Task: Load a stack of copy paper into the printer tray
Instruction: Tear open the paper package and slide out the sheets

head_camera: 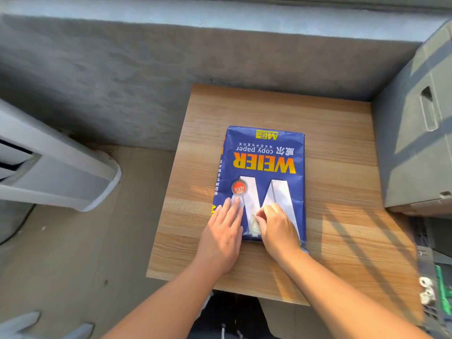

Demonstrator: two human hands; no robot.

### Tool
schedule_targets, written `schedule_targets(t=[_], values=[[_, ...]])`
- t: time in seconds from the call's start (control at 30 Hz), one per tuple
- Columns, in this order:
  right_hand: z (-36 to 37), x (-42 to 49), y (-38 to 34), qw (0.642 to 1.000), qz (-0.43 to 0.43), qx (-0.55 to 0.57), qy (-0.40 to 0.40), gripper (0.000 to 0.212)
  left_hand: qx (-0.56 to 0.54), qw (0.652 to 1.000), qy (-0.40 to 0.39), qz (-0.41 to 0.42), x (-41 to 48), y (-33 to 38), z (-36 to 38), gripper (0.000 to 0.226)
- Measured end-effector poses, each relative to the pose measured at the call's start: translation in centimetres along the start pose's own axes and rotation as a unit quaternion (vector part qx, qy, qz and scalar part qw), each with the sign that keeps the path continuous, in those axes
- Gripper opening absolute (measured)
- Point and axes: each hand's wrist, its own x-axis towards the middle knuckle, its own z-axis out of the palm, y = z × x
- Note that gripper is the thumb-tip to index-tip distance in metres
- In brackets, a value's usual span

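Observation:
A blue wrapped ream of copy paper (pixel 263 165) lies flat on a small wooden table (pixel 337 152), its print upside down to me. My left hand (pixel 223 237) rests flat on the ream's near left corner, fingers spread. My right hand (pixel 277 228) has its fingers curled and pinched on the wrapper at the near end, where a pale torn patch shows. The grey printer (pixel 418 133) stands at the right edge of the table. Its tray is not visible.
A white and grey appliance (pixel 56 167) stands on the floor at left. A grey wall runs behind the table. At the lower right a dark rack (pixel 435 285) holds small white and green items. Bare floor lies left of the table.

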Motion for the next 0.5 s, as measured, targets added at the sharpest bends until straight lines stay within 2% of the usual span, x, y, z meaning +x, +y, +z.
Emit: schedule_targets(t=[0.13,0.33,0.4,0.47,0.5], values=[[0.2,0.4,0.1,0.998,-0.037,-0.054,-0.012,0.011,-0.005,1.000,-0.008,-0.005,-0.2,0.2,-0.2,0.051],[-0.8,-2.0,0.0,0.979,-0.149,-0.137,-0.025,0.017,-0.030,0.999,0.005,0.010,0.1,-0.3,-0.4,0.047],[-1.4,-4.9,-0.3,0.960,-0.213,-0.176,-0.042,0.019,-0.029,0.999,0.003,0.013,0.0,-0.4,-0.5,0.046],[-1.5,-8.2,-0.6,0.922,-0.304,-0.228,-0.073,0.029,-0.016,1.000,-0.006,0.010,0.0,-0.3,-0.8,0.048],[-1.5,-9.5,-0.4,0.912,-0.323,-0.238,-0.085,0.034,-0.011,1.000,-0.009,0.009,0.0,-0.2,-0.9,0.049]])
